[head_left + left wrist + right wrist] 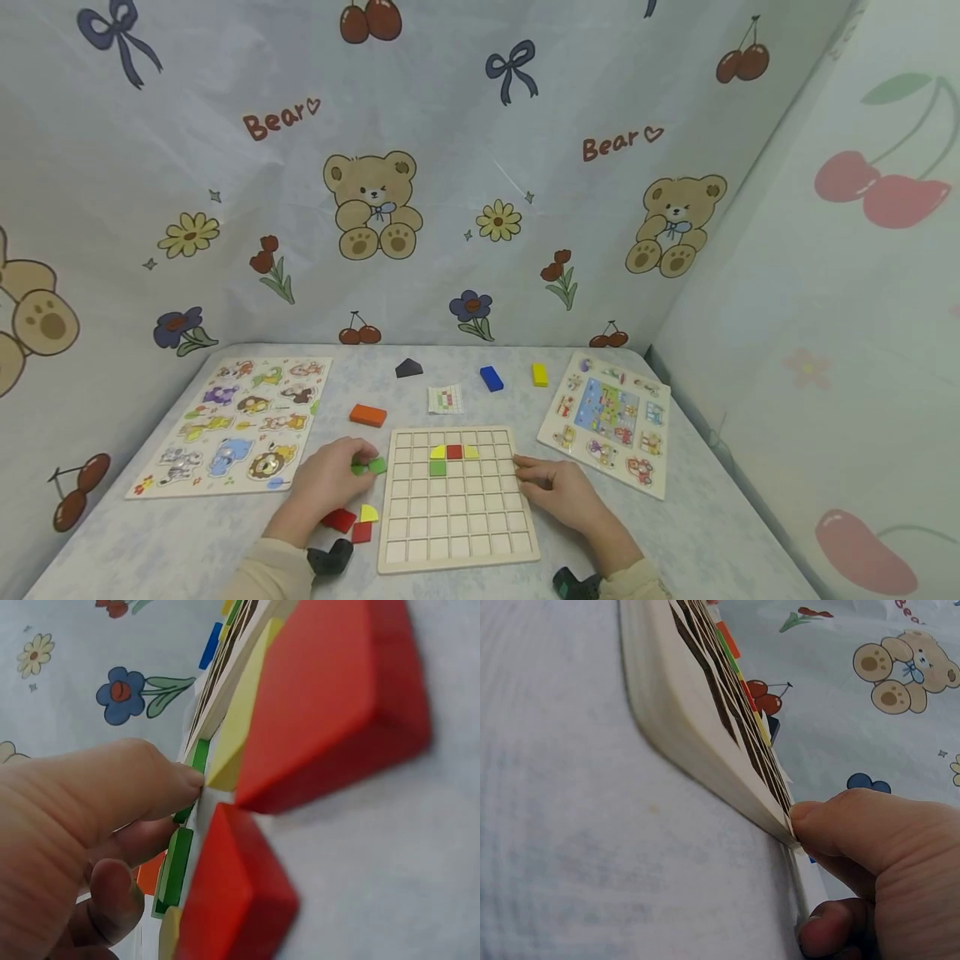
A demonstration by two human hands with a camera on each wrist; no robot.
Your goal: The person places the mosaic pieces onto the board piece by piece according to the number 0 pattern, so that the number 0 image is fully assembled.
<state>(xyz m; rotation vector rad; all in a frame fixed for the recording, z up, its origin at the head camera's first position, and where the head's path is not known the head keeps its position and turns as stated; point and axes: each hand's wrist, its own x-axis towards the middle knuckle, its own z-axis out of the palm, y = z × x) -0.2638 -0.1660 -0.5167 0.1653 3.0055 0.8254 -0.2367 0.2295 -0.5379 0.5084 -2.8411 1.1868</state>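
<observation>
A square wooden grid board [459, 505] lies on the table between the hands. Near its far side sit two yellow quarter-round pieces, a red square [453, 452] and a green square [438, 468]. At the board's left edge my left hand [330, 477] pinches a green block [201, 756] between thumb and finger; another green block [174, 871] lies close by, partly hidden in the head view. My right hand [558, 492] holds the board's right edge, its thumb [817, 821] on the rim. Beside the left wrist are red blocks [362, 532] and a yellow quarter-round block [369, 513].
An orange block [368, 415], a small pattern card [446, 399], a dark block [408, 367], a blue block [491, 378] and a yellow block [539, 374] lie beyond the board. Picture puzzle boards flank it: animals [232, 425] at left, a smaller one [609, 421] at right.
</observation>
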